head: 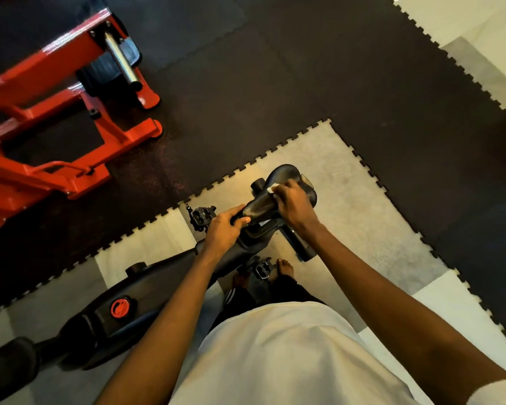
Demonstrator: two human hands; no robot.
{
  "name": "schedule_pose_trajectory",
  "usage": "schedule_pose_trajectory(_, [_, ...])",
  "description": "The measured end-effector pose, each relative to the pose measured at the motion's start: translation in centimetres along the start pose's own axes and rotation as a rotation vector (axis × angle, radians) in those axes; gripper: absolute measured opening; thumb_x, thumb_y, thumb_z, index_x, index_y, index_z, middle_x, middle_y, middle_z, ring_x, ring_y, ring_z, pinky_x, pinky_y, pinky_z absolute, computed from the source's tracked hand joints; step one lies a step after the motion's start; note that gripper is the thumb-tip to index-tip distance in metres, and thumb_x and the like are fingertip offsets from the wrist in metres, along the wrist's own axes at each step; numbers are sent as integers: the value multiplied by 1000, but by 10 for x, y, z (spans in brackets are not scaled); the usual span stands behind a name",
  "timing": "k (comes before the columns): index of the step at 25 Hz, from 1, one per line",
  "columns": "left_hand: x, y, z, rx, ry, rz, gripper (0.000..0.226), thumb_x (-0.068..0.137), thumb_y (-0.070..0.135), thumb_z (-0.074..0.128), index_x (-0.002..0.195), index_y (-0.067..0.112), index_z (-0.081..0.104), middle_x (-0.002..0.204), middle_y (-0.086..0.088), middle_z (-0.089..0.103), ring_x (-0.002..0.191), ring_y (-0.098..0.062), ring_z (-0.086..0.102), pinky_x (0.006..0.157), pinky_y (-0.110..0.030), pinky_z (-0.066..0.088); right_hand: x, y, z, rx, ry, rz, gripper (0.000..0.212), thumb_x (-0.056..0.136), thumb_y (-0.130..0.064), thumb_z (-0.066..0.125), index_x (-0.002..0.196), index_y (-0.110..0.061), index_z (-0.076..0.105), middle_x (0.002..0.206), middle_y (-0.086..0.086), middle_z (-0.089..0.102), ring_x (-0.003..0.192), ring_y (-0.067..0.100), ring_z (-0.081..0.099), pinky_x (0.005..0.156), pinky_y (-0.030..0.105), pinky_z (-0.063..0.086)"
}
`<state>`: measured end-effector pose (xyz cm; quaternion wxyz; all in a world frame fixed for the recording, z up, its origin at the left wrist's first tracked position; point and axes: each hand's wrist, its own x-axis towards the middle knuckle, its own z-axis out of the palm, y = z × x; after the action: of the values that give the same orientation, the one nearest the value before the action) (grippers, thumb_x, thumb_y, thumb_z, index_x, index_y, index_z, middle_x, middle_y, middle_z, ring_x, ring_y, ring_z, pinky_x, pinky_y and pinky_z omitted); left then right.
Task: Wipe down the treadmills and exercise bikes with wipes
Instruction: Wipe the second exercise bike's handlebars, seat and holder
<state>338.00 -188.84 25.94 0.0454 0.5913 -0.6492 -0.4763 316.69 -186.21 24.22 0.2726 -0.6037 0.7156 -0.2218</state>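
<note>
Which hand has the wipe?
The right hand: it holds the white wipe against the bike saddle. The left hand only grips the saddle's nose.

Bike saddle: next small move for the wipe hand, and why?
Likely slide the right hand with the wipe across the saddle toward its wide rear end. The wipe sits about mid-saddle, the broad rear beyond it lies uncovered, and the left hand grips the narrow nose, which should steady the seat for that stroke.

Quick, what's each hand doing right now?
Left hand: grips the narrow nose of the black padded bike saddle.
Right hand: pinches a small white wipe against that saddle.
</note>
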Motion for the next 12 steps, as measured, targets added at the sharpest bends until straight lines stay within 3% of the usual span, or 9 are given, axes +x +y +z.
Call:
schedule_pose_trajectory(3, [-3, -7, 2, -63, 37, -39, 50, 94, 36, 70, 140, 20, 58, 134, -2, 63, 121, -17, 58, 95, -25, 44, -1, -4, -8, -22, -103, -153, 25, 99, -14, 57, 120, -7, 68, 110, 14, 58, 93, 21, 53, 82, 26, 42])
schedule_pose_trajectory(7, [-8, -24, 7, -125, 120, -16, 34, 93, 43, 69, 120, 21, 68, 115, 2, 68, 107, -12, 61, 92, -31, 52, 18, 0, -14, -73, -53, 11, 27, 99, -15, 56, 122, -8, 68, 116, 16, 58, 101, 27, 56, 88, 29, 43])
schedule_pose_trajectory(9, [-8, -29, 4, -159, 108, -3, 33, 93, 43, 69, 120, 23, 70, 111, 4, 70, 104, -10, 63, 89, -24, 52, 21, -12, -6, -104, -86, -6, 26, 99, -14, 56, 121, -6, 68, 117, 17, 58, 104, 30, 55, 91, 33, 43])
schedule_pose_trajectory(12, [-2, -33, -8, -214, 3, -11, 36, 93, 38, 70, 124, 20, 70, 110, 9, 70, 97, 1, 63, 78, -5, 44, 19, -26, -3, -162, -274, -156, 26, 97, -15, 60, 121, -8, 69, 118, 14, 59, 107, 28, 53, 92, 37, 47])
